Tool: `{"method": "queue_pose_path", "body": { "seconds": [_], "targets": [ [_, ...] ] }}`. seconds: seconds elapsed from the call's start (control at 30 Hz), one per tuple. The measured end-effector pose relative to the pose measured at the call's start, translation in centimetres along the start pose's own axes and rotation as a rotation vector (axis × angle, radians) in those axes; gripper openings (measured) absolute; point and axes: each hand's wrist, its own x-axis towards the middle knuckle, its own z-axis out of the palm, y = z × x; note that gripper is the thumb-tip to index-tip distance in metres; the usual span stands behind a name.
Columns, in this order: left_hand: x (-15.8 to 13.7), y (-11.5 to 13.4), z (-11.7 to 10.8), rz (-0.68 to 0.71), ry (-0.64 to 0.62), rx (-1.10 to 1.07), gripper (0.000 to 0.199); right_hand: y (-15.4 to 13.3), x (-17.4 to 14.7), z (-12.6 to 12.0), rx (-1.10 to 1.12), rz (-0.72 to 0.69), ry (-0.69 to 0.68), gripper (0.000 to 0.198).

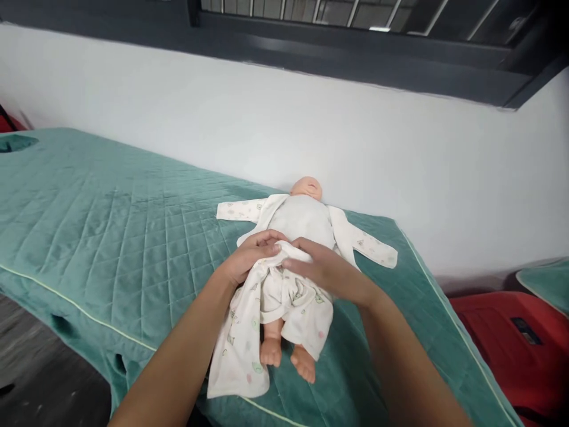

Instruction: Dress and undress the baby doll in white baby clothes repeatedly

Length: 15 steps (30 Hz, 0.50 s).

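A baby doll (306,188) lies on its back, its head toward the wall and its bare feet toward me. An open white jacket (374,246) with printed sleeves spreads out at both sides, over a plain pale garment (302,218) on the chest. White printed baby pants (242,350) are around the doll's legs; one pant leg hangs flat beside the leg at the left. My left hand (254,255) pinches the waistband near the doll's middle. Across from it, my right hand (324,268) has its fingers curled over the same waistband, with part of its grip hidden.
Under the doll is a green quilted bed cover (133,237) with a pale piped edge. A white wall (222,112) runs behind the bed below a dark window frame (355,59). At the right stands a red plastic chair (502,344).
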Motion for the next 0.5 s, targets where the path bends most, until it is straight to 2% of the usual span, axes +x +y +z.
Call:
{"method": "queue_pose_path", "body": {
  "seconds": [0.07, 0.13, 0.23, 0.37, 0.5],
  "targets": [
    [0.1, 0.0, -0.3, -0.012, 0.006, -0.028, 0.043, 0.4, 1.4, 0.0, 0.075, 0.007, -0.052, 0.029],
    [0.0, -0.1, -0.3, -0.018, 0.026, -0.046, 0.04, 1.6, 2.2, 0.3, 0.298, 0.047, -0.076, 0.032],
    [-0.2, -0.1, -0.3, -0.054, 0.004, -0.029, 0.036, 3.7, 2.2, 0.6, 0.615, 0.103, -0.04, 0.033],
    [-0.3, 0.1, -0.7, -0.125, -0.138, -0.004, 0.045, 5.0, 1.8, 0.5, 0.777, 0.086, -0.008, 0.026],
    [-0.4, 0.5, -1.1, -0.193, -0.241, 0.057, 0.051, 4.2, 1.6, 0.7, 0.848, 0.054, 0.02, 0.026]
  ]
}}
